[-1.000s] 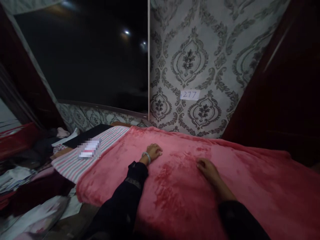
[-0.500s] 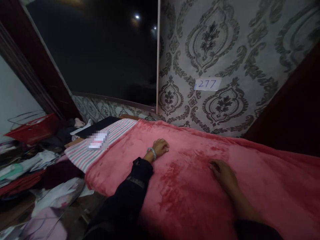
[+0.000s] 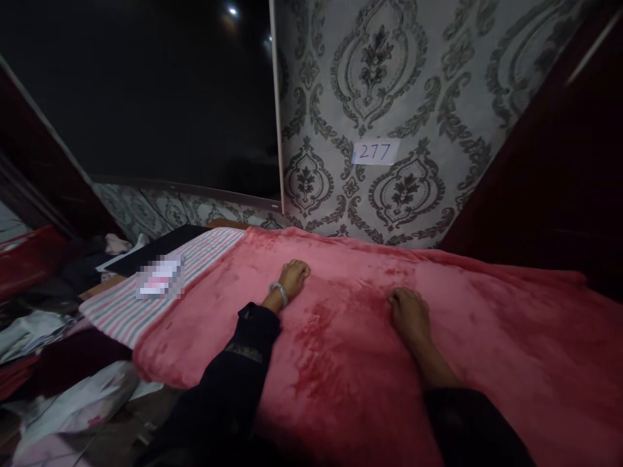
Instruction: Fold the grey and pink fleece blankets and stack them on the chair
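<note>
Nearest in, two dark sleeves reach out over the plush pink fleece blanket [image 3: 350, 363], which lies spread beneath both hands, its long axis running left to right across the bed. Right hand [image 3: 407, 312] lies palm down and open, fingers pressed into the pile, gripping nothing. Left hand [image 3: 293, 275], pale bangle [image 3: 280, 292] at the wrist, sits slightly farther out, also flat and holding nothing. Beyond, a striped pink-and-grey sheet [image 3: 146, 305] peeks out left; farthest, grey damask wallpaper [image 3: 389, 78] with a white paper label [image 3: 374, 152]

Left hand [image 3: 293, 277], right hand [image 3: 410, 312] flat on blanket [image 3: 487, 337]; striped sheet [image 3: 146, 305] left; numbered label [image 3: 374, 152] on wall behind.
</note>
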The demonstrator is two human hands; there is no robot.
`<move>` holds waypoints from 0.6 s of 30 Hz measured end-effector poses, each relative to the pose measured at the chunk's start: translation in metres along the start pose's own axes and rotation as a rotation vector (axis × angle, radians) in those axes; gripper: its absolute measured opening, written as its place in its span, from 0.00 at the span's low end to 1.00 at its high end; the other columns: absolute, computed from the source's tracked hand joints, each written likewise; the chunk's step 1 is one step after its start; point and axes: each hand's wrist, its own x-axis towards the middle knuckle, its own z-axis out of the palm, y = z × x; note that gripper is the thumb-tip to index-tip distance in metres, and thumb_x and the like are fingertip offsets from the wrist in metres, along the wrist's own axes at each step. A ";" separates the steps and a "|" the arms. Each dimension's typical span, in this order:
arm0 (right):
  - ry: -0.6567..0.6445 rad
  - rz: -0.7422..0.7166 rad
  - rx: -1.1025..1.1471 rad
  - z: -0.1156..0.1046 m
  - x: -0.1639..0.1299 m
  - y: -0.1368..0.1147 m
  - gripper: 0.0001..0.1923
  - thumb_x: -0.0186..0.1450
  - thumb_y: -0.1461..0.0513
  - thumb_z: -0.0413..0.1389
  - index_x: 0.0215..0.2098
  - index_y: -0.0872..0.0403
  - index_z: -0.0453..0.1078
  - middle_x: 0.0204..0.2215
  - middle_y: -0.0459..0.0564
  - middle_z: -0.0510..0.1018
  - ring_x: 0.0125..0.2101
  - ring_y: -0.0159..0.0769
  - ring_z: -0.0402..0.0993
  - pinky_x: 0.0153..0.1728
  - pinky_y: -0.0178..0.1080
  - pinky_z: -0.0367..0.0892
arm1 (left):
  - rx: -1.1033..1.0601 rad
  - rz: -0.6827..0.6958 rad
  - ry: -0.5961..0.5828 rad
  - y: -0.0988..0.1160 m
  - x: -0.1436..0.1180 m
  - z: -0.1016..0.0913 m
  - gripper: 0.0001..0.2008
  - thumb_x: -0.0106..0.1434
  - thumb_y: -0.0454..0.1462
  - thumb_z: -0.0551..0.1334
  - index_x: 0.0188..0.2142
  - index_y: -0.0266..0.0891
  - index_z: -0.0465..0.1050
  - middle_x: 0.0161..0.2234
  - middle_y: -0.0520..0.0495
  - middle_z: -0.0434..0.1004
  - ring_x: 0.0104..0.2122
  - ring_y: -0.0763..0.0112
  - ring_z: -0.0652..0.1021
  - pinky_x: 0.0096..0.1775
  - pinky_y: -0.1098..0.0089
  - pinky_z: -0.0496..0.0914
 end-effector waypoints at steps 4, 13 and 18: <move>0.077 -0.017 0.138 -0.007 0.000 -0.004 0.10 0.66 0.64 0.47 0.28 0.50 0.65 0.28 0.53 0.75 0.32 0.43 0.69 0.37 0.42 0.61 | -0.007 0.013 0.068 0.002 0.001 -0.006 0.09 0.66 0.30 0.53 0.32 0.41 0.69 0.35 0.44 0.78 0.39 0.62 0.75 0.48 0.62 0.67; 0.160 -0.054 0.311 -0.016 -0.002 -0.006 0.08 0.66 0.63 0.46 0.31 0.50 0.65 0.30 0.53 0.75 0.35 0.43 0.69 0.38 0.43 0.64 | 0.013 0.037 0.182 0.009 -0.003 -0.015 0.10 0.67 0.31 0.50 0.34 0.42 0.68 0.35 0.43 0.76 0.39 0.61 0.75 0.46 0.61 0.67; 0.026 -0.136 0.318 -0.013 -0.004 -0.001 0.12 0.69 0.60 0.46 0.38 0.51 0.72 0.36 0.54 0.78 0.40 0.44 0.73 0.45 0.44 0.67 | 0.018 0.041 0.156 0.006 -0.004 -0.016 0.09 0.67 0.32 0.50 0.33 0.42 0.66 0.33 0.44 0.75 0.37 0.62 0.75 0.43 0.64 0.68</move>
